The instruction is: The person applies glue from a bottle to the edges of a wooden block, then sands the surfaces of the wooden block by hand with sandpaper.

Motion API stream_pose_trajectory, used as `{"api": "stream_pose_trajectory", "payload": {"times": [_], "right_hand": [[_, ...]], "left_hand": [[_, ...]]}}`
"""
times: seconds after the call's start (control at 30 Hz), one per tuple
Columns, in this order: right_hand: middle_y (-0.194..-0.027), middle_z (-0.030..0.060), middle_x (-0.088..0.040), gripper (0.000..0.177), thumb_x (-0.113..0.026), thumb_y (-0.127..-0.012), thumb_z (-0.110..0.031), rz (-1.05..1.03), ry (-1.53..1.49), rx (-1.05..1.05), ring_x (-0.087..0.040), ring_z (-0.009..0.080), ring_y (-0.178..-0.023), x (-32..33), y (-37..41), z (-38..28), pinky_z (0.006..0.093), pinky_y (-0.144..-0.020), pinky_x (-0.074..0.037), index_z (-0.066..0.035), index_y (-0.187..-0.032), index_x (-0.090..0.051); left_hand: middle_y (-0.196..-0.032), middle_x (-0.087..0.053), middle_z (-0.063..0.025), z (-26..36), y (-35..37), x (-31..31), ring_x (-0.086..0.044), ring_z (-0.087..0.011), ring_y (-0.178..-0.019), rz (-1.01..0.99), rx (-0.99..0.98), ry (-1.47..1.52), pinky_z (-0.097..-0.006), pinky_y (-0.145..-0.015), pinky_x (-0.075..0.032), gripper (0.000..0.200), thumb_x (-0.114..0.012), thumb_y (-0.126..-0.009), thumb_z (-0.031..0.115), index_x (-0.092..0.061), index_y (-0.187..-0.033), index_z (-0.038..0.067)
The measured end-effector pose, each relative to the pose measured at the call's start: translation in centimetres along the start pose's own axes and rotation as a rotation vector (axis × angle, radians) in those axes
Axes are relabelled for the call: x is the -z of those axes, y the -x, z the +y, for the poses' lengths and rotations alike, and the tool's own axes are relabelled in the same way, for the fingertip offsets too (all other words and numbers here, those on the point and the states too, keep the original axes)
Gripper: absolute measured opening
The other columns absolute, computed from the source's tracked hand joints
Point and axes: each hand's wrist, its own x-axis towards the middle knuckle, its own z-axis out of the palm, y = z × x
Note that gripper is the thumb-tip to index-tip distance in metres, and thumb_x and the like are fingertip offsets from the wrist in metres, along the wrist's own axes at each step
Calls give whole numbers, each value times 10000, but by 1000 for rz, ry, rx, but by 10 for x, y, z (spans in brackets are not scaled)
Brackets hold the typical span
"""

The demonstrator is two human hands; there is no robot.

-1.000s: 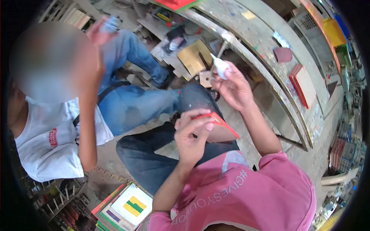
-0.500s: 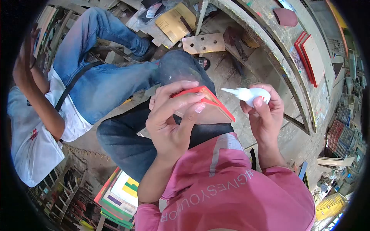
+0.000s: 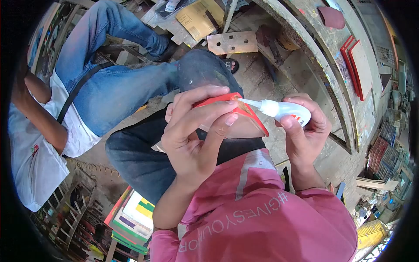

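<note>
My left hand (image 3: pixel 192 142) grips a small wooden piece with red edges (image 3: pixel 239 127) above my lap, its thumb and fingers closed on the left part. A narrow bare-wood recess shows between the red edges on top. My right hand (image 3: pixel 307 137) is wrapped round a white squeeze bottle (image 3: pixel 291 115) with a long thin nozzle. The bottle lies nearly level, and its tip is at the upper edge of the piece, close to my left fingertips. Whether anything flows from the nozzle cannot be made out.
Another person in blue jeans (image 3: pixel 118 96) sits close on the left. A wooden board with several holes (image 3: pixel 232 43) lies ahead. Red-edged panels (image 3: pixel 358 70) rest on the workbench (image 3: pixel 323 48) at right. Colourful boards (image 3: pixel 135 216) are stacked at lower left.
My right hand has tilted the bottle and brought its nozzle left, onto or very near the top edge of the red-edged piece. My left hand keeps its hold.
</note>
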Motion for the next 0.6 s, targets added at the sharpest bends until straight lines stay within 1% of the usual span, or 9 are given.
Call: {"api": "stream_pose_trajectory", "payload": {"times": [0.2,0.27,0.6], "right_hand": [[-951,152,-659,279,-784,-765,-32,-18,84,44,-629,177,-867,-1,-2,-4,273,-766,-487,72,-995,-665],[-946,156,-659,281,-791,-757,-40,-40,167,126,-631,182,-862,0,-3,-5,275,-761,-487,72,-986,-670],[-912,167,-661,284,-807,-733,-48,-50,274,188,-641,194,-816,-1,-4,-9,275,-718,-494,75,-956,-681]], "left_hand": [[-1041,-683,-90,-1,0,2,-597,-194,-935,-18,-12,-38,-296,-865,-372,215,-748,-741,33,-747,-952,71],[-1042,-683,-93,-2,0,1,-597,-196,-933,-6,-19,-13,-297,-862,-374,213,-749,-739,35,-747,-949,69],[-1052,-678,-104,-5,0,3,-600,-197,-941,-24,-53,-10,-304,-868,-381,226,-754,-728,24,-743,-950,65]]}}
